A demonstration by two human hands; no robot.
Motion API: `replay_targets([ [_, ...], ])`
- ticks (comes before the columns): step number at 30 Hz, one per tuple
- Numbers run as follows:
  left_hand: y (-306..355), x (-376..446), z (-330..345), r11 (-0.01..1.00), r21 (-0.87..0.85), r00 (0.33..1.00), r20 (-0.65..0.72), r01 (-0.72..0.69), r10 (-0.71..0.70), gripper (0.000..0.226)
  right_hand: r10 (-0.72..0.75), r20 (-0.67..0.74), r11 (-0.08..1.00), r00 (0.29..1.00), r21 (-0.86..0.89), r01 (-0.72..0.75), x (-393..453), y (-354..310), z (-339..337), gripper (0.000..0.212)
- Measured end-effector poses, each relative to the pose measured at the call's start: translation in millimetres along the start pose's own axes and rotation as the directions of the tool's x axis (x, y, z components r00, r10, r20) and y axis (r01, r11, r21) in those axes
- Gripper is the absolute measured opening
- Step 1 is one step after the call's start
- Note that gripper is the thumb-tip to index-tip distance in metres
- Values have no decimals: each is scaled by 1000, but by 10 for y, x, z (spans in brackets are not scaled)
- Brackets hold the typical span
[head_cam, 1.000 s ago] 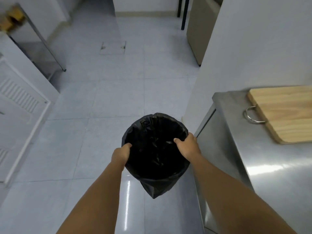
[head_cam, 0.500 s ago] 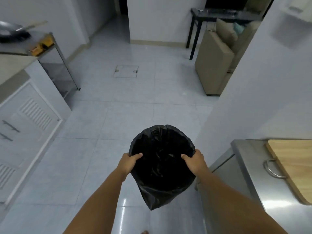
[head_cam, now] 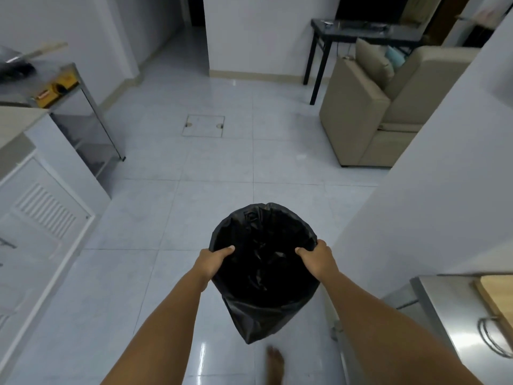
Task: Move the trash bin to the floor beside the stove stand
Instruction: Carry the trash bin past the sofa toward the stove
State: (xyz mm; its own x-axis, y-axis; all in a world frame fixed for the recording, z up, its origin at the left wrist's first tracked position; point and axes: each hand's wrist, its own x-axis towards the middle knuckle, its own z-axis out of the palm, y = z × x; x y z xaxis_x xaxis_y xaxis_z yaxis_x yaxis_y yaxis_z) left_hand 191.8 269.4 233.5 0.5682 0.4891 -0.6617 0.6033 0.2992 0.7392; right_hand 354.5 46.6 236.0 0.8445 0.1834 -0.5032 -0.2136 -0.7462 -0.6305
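The trash bin (head_cam: 263,273), lined with a black plastic bag, hangs in the air in front of me above the tiled floor. My left hand (head_cam: 212,261) grips its left rim and my right hand (head_cam: 317,259) grips its right rim, thumbs inside. The metal stove stand (head_cam: 83,118) stands at the far left, with a stove and a pan on top. The bin is well short of it and to its right.
White cabinets (head_cam: 41,212) run along the left. A steel counter (head_cam: 449,315) with a wooden cutting board (head_cam: 497,298) sits at the lower right beside a white wall. A beige sofa (head_cam: 369,112) and black table (head_cam: 361,34) lie ahead. My bare foot (head_cam: 274,362) shows below the bin.
The view has lifted and moved forward, so the stove stand, sofa and far room now show. The steel counter has slid toward the lower right. Both hands keep hold of the bin.
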Motion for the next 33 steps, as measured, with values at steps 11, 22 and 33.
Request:
replay_targets([
  [11,1342,1411,238,1000,-27,1000,-8,8,-9,83,41,-9,994,999,97,-40,1416,-1011,-294,69],
  [22,2990,3063,517,997,-79,1000,4,11,-11,103,18,-15,990,1000,139,-16,3294,-2420,-771,69],
  [33,4877,4905,645,998,-36,999,0,-42,42,94,10,-28,989,1000,145,-6,5244,-3895,-1012,75],
])
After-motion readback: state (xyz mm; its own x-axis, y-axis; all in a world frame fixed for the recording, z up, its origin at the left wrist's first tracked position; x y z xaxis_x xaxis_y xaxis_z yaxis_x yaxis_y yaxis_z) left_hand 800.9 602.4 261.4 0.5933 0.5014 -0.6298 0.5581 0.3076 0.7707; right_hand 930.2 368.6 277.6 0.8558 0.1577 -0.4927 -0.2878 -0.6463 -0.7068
